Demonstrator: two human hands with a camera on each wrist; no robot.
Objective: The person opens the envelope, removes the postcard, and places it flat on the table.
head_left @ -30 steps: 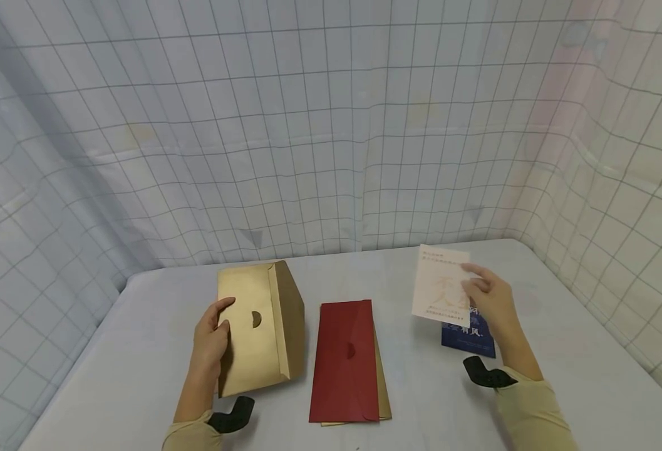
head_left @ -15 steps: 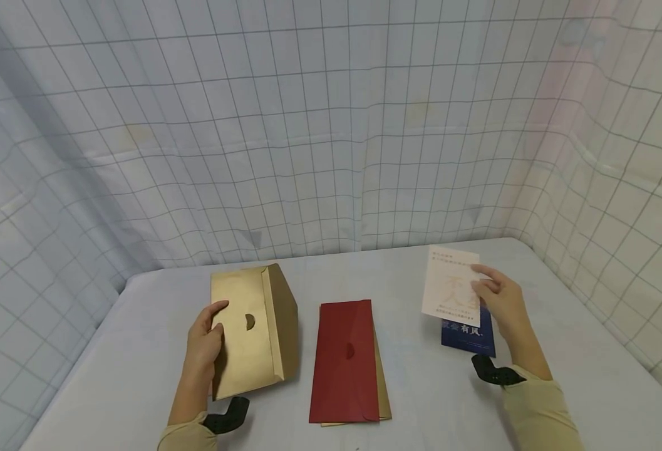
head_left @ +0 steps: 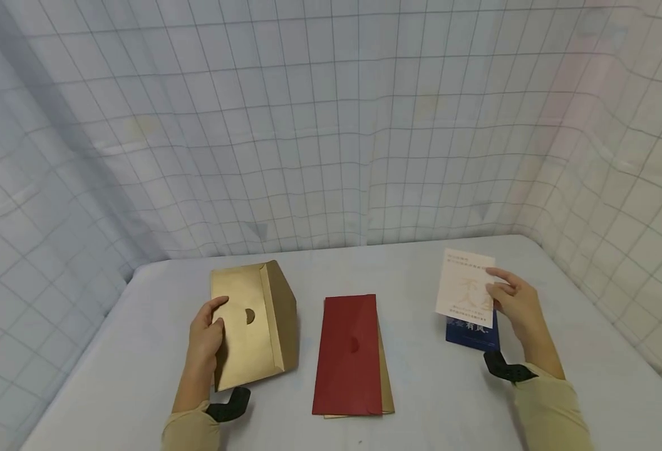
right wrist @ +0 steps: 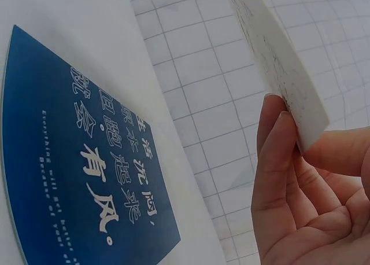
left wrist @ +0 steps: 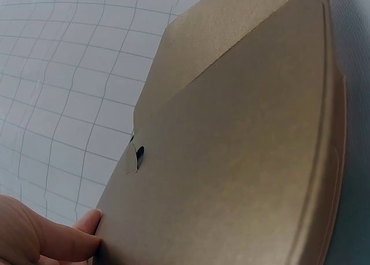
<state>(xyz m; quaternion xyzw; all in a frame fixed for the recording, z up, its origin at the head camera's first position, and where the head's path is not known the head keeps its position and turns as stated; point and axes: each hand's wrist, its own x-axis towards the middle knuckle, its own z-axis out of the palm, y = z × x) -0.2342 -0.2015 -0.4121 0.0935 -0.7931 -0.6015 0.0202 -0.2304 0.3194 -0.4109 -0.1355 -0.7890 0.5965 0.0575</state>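
My left hand [head_left: 205,335] pinches the left edge of a gold envelope [head_left: 243,351] in the head view. The envelope's flap [left wrist: 196,51] is folded open, and a small half-round slot [left wrist: 139,158] shows on its face. On the right, my right hand [head_left: 519,307] pinches a white card [head_left: 461,285] with printed characters by its right edge, thumb on one side and fingers on the other. Beneath that card lies a dark blue card [right wrist: 87,161] with white lettering, partly covered by it in the head view.
A red envelope [head_left: 347,357] lies on the white tabletop [head_left: 415,382] between my hands, with a gold envelope [head_left: 386,382] peeking out under its right and bottom edges. White cloth with a dark grid [head_left: 319,138] hangs behind and at both sides.
The white card in my right hand has moved right, covering more of the blue card. My left hand and the gold envelope have shifted slightly left. The head view has tilted a little.
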